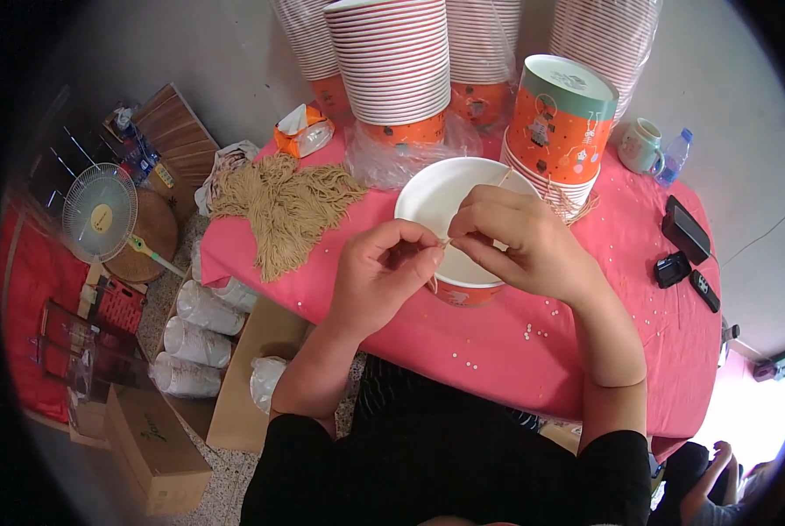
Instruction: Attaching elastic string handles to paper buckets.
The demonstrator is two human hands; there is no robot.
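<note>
A paper bucket, white inside and orange outside, stands open side up on the table in front of me. Over its near rim, my left hand and my right hand meet with fingers pinched on a thin tan cord. The cord's far end shows by the bucket's right rim; the part inside my fingertips is mostly hidden. Just beyond my right hand, upside-down orange buckets with a green base on top are stacked, tan cords hanging at their lower edge. A loose heap of tan cords lies to the left.
Tall bucket stacks in plastic wrap line the table's back. A mug, a bottle and a black remote sit at right. Small white discs dot the pink cloth. Left on the floor are a fan and cartons.
</note>
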